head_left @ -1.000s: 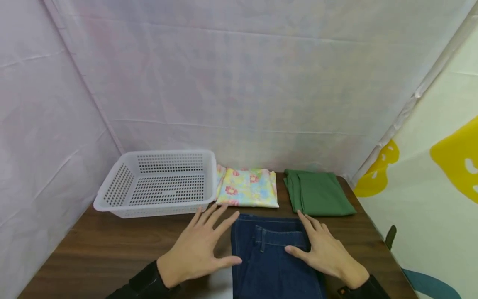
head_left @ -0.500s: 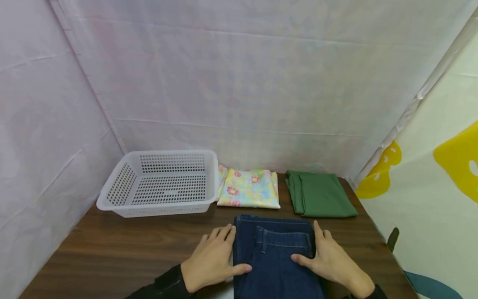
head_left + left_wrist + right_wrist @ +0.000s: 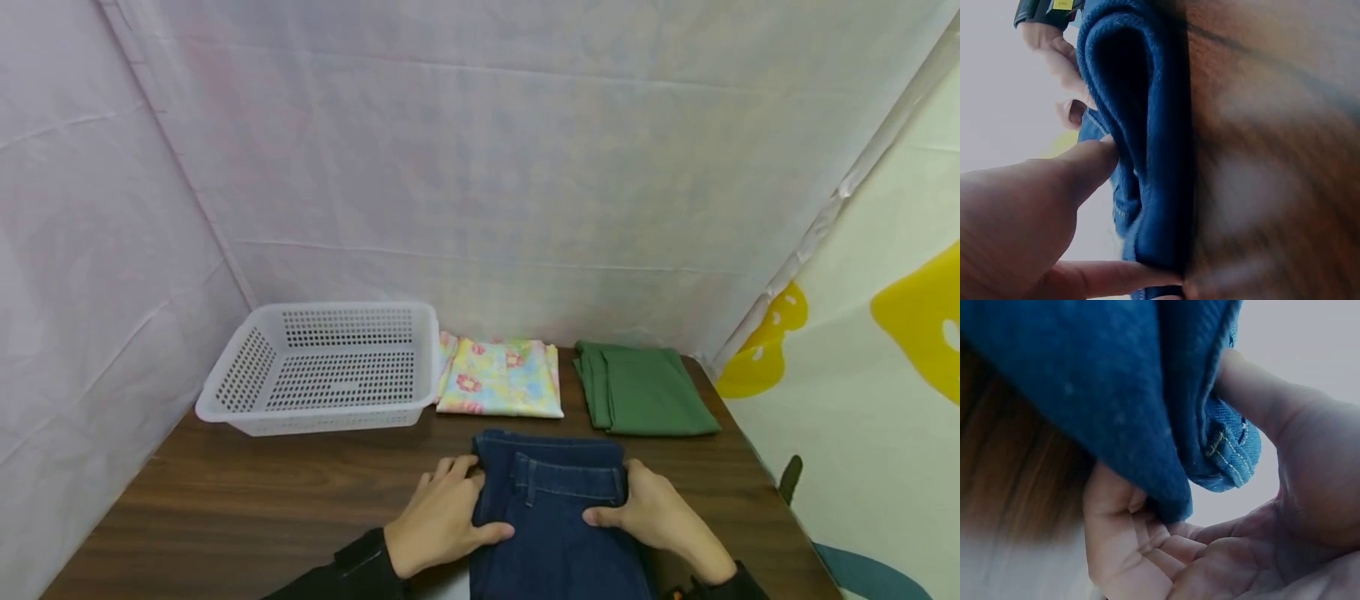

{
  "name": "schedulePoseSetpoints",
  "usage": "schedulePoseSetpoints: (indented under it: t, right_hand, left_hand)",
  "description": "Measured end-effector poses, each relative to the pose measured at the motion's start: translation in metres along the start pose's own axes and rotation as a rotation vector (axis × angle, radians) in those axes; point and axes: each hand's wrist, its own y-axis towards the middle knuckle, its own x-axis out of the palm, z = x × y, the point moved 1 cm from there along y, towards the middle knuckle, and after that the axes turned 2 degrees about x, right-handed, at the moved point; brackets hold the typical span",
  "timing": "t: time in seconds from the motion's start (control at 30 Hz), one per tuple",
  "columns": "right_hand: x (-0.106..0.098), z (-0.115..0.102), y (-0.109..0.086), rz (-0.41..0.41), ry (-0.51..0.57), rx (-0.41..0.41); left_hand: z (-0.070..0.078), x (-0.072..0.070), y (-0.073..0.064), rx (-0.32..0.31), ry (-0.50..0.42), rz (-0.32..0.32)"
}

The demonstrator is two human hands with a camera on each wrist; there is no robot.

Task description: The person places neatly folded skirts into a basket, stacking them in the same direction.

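Observation:
Folded dark-blue jeans [image 3: 558, 533] lie on the brown table at the front, waistband and a belt loop on top. My left hand [image 3: 442, 521] grips their left edge, thumb on the upper layer. In the left wrist view the denim [image 3: 1169, 125] shows a rounded fold, with a finger [image 3: 1110, 275] at its lower side by the tabletop. At the right edge my right hand [image 3: 660, 517] holds the jeans too. The right wrist view shows its thumb [image 3: 1254, 387] over the stitched denim [image 3: 1232, 456] and its fingers [image 3: 1125, 531] curled beneath the lower layer.
A white perforated basket [image 3: 225, 404] stands at the back left of the table [image 3: 262, 500]. Beside it lies a folded floral cloth [image 3: 498, 379], and farther right a folded green cloth [image 3: 648, 392]. White sheeting [image 3: 480, 167] rises behind the table.
Both hands were spread above or beside the jeans a second ago. The left hand has moved right onto the edge, and both hands' fingers have curled in around the sides of the jeans.

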Motion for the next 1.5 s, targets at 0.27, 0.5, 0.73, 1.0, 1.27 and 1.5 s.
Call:
schedulePoseSetpoints:
  t: [0.27,0.5,0.73,1.0,1.27,1.5]
  right_hand:
    - [0.003,-0.008,0.013,-0.058,0.053,-0.021]
    - [0.007,-0.009,0.015,-0.081,0.119,-0.048]
    - [0.005,-0.013,0.016,-0.111,0.212,-0.173]
    - [-0.005,-0.011,0.013,-0.254,0.396,-0.196]
    - [-0.015,-0.016,0.009,-0.214,0.460,-0.213]
    - [-0.023,-0.024,0.016,-0.131,0.457,-0.268]
  left_hand:
    - [-0.001,0.006,0.010,0.057,-0.054,0.009]
    - [-0.003,0.008,0.012,0.067,-0.148,0.003]
    - [-0.002,0.008,0.013,0.057,-0.221,-0.025]
    - [-0.004,0.005,0.017,0.045,-0.308,-0.039]
    - [-0.006,-0.004,0.020,0.114,-0.324,0.033]
    - [-0.006,-0.021,0.022,0.098,-0.359,0.095]
